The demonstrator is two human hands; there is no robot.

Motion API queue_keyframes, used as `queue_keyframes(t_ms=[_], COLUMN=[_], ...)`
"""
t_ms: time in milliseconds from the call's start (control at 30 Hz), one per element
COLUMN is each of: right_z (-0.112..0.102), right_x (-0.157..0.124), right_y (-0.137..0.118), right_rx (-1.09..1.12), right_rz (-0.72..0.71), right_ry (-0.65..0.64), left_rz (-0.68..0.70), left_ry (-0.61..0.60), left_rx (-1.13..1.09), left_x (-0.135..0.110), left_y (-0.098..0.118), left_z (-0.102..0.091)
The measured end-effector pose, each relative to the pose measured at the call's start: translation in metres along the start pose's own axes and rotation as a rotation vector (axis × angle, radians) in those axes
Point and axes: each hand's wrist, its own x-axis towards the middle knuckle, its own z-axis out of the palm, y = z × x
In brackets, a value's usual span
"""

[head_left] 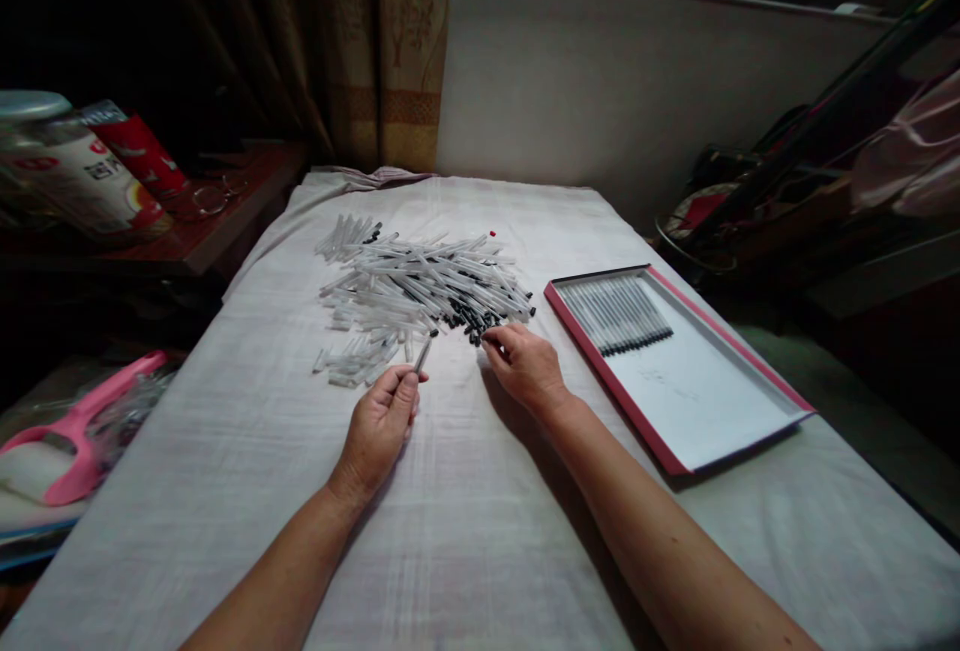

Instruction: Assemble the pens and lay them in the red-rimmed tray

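Observation:
My left hand (pixel 382 423) pinches a clear pen barrel (pixel 423 353) that points up toward a heap of clear pen tubes and black-tipped refills (pixel 420 286) on the white cloth. At the near right edge of that heap, my right hand (pixel 523 361) rests with its fingers closed on a small black-tipped piece. A red-rimmed shallow box lid (pixel 705 401) lies to the right of my right hand. A row of finished pens (pixel 616 314) fills its far end.
The cloth-covered table (pixel 465 531) stretches toward me. A pink-handled tool (pixel 82 426) lies off the left edge. Jars and packets (pixel 82 176) stand on a wooden shelf at the left. A white wall and a curtain rise behind, and clutter sits at the right.

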Motion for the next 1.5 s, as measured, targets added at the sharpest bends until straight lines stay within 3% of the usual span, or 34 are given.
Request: queue_keyframes(t_ms=[200, 633, 933, 1100, 1333, 1433, 1500], right_z=[-0.002, -0.012, 0.004, 0.017, 0.023, 0.024, 0.024], right_x=[0.009, 0.016, 0.028, 0.029, 0.028, 0.025, 0.018], right_y=[-0.009, -0.017, -0.046, -0.069, -0.086, -0.078, -0.068], right_rx=[-0.172, -0.288, -0.119, -0.061, -0.132, 0.034, 0.304], right_rz=[0.034, 0.038, -0.105, -0.134, -0.100, -0.062, -0.006], right_ry=[-0.116, -0.148, -0.205, -0.140, -0.246, -0.236, -0.245], left_rz=[0.001, 0.042, 0.171, 0.165, 0.140, 0.131, 0.130], left_ry=[-0.001, 0.006, 0.302, 0.309, 0.288, 0.263, 0.247], left_rx=[0.016, 0.027, -0.124, -0.138, -0.086, -0.056, -0.027], left_x=[-0.001, -0.002, 0.004, 0.006, 0.004, 0.004, 0.003], left_y=[-0.001, -0.004, -0.006, -0.004, -0.001, -0.001, -0.002], left_z=[-0.001, -0.002, -0.012, -0.013, -0.011, -0.011, -0.011])
